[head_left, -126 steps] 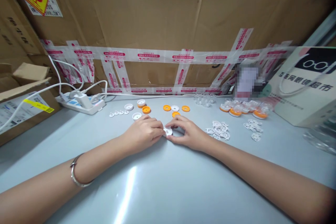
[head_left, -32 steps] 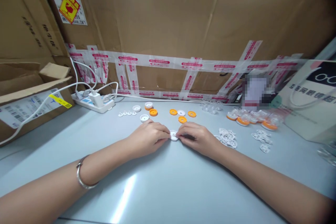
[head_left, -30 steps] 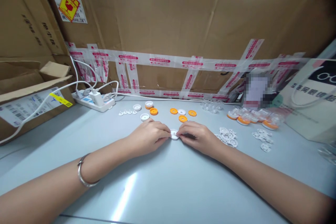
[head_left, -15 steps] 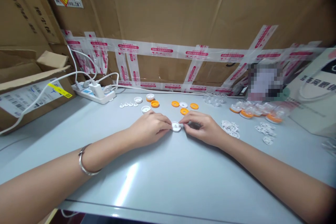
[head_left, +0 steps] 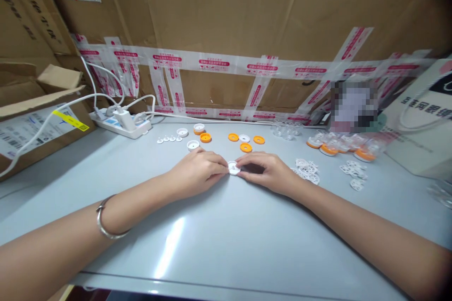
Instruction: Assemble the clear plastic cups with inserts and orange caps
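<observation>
And the right hand closes in: half a second ago its thumb stands off from the white disc; now thumb and forefinger meet at the disc's right edge. The left hand keeps its pinch on the left edge, so the disc looks braced from both sides, near the centre of the frame and just above the table. Something small and pale sits inside it, too fine to make out. Four seconds ago it shows a smooth face with a hole; here we get a rimmed, dished side. The view tilts too, bringing the table's front edge in at lower left. Nothing else stirs: the rings lie just beyond the hands, the pegs at left of centre, the lacy plates beside the right wrist.
</observation>
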`<action>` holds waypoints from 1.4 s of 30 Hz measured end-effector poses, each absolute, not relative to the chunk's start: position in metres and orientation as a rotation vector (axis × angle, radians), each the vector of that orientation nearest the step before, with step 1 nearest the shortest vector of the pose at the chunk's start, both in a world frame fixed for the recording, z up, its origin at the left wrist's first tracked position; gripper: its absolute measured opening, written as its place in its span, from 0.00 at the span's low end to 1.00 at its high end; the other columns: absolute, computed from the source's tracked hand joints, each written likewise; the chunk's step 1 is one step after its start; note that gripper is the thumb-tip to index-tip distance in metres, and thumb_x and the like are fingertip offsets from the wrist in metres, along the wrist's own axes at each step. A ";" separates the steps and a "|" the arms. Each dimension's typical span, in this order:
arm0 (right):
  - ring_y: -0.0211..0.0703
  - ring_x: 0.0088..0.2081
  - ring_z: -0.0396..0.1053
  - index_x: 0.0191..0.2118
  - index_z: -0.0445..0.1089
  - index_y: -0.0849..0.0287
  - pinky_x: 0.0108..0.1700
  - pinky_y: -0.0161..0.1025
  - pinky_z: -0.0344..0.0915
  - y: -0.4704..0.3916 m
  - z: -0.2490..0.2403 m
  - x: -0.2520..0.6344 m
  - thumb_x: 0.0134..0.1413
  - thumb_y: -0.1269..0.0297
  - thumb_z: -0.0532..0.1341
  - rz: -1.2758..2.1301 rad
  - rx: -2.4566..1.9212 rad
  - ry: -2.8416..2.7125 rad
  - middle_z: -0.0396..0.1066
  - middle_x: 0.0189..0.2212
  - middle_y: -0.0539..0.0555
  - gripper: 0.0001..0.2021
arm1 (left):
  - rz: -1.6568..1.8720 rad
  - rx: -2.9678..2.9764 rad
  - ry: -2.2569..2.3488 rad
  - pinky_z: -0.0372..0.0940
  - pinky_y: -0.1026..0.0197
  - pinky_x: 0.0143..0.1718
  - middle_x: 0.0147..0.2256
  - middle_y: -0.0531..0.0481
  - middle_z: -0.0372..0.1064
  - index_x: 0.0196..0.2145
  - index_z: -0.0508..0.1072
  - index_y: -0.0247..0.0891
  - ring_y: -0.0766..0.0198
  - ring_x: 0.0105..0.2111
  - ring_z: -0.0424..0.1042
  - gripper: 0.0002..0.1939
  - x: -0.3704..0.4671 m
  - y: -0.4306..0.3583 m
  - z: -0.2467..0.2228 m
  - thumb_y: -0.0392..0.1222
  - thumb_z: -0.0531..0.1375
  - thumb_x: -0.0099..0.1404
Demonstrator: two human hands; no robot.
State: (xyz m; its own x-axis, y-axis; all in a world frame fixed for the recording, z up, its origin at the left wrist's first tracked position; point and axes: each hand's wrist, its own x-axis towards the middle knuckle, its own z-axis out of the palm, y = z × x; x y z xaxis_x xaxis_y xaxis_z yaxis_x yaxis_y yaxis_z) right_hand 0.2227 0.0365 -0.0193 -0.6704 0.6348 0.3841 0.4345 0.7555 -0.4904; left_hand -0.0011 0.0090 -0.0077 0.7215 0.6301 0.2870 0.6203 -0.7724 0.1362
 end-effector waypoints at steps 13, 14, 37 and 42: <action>0.41 0.39 0.71 0.38 0.71 0.57 0.43 0.38 0.66 0.034 -0.017 0.224 0.51 0.64 0.61 0.498 -0.790 -2.381 0.74 0.37 0.54 0.08 | 0.507 2.862 1.066 0.56 0.59 0.40 0.43 0.51 0.73 0.43 0.72 0.42 0.62 0.41 0.70 0.13 0.001 0.002 -0.002 0.34 0.51 0.65; 0.42 0.39 0.71 0.39 0.71 0.57 0.43 0.38 0.66 0.034 -0.015 0.224 0.50 0.63 0.61 0.503 -0.837 -2.339 0.74 0.37 0.54 0.09 | 0.532 2.861 1.071 0.57 0.58 0.41 0.43 0.51 0.73 0.43 0.72 0.42 0.62 0.41 0.70 0.13 0.000 0.003 -0.001 0.35 0.51 0.65; 0.43 0.37 0.71 0.33 0.72 0.57 0.40 0.39 0.65 0.041 -0.003 0.228 0.53 0.65 0.57 0.528 -1.077 -2.053 0.75 0.34 0.52 0.07 | 0.782 2.284 1.445 0.62 0.56 0.40 0.38 0.44 0.69 0.30 0.68 0.35 0.58 0.38 0.68 0.09 -0.023 0.071 -0.006 0.43 0.54 0.61; 0.43 0.39 0.71 0.35 0.72 0.59 0.42 0.41 0.65 0.041 0.007 0.225 0.51 0.59 0.58 0.848 -1.082 -1.877 0.75 0.36 0.54 0.10 | 0.712 2.023 1.106 0.63 0.63 0.34 0.35 0.48 0.71 0.36 0.67 0.36 0.66 0.33 0.69 0.14 -0.012 0.057 0.020 0.50 0.52 0.64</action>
State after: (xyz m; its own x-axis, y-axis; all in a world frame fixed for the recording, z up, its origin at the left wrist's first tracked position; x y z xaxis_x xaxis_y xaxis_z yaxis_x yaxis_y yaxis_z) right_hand 0.2246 0.0406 0.0067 -0.3211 0.8978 0.3013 0.3673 0.4113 -0.8342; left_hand -0.0119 0.0573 0.0196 0.4810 0.8676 0.1265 0.4747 -0.3790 0.7944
